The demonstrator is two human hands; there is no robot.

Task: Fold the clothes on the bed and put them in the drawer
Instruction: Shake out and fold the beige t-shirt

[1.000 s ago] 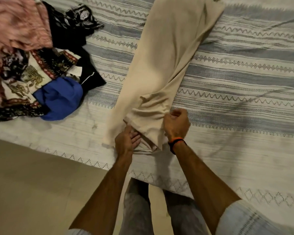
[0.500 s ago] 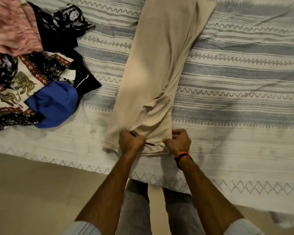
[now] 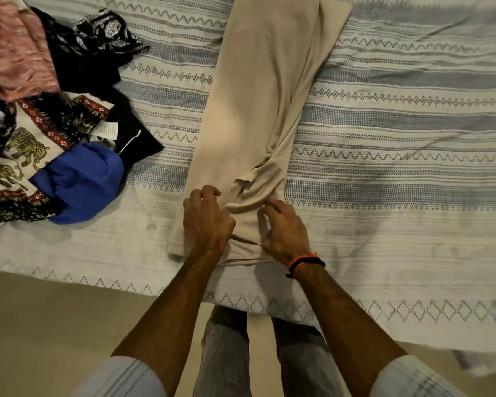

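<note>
A long beige garment (image 3: 258,104) lies stretched away from me across the striped bedspread (image 3: 398,173), bunched into creases near its near end. My left hand (image 3: 206,222) rests on the garment's near left part, fingers loosely curled with the tips on the cloth. My right hand (image 3: 284,227), with an orange and black band at the wrist, sits on the near right part, thumb spread apart from the curled fingers. The near hem lies flat under my wrists. No drawer is in view.
A heap of unfolded clothes lies at the left of the bed: a blue piece (image 3: 80,181), an elephant-print cloth (image 3: 26,150), black garments (image 3: 92,53) and a pink one (image 3: 9,50). The bed's edge (image 3: 355,308) runs in front of my legs, with beige floor (image 3: 55,333) below.
Both hands gripped the garment's near end and pulled it toward the bed edge. They have since let go of the hem and moved forward onto the cloth with looser fingers.
</note>
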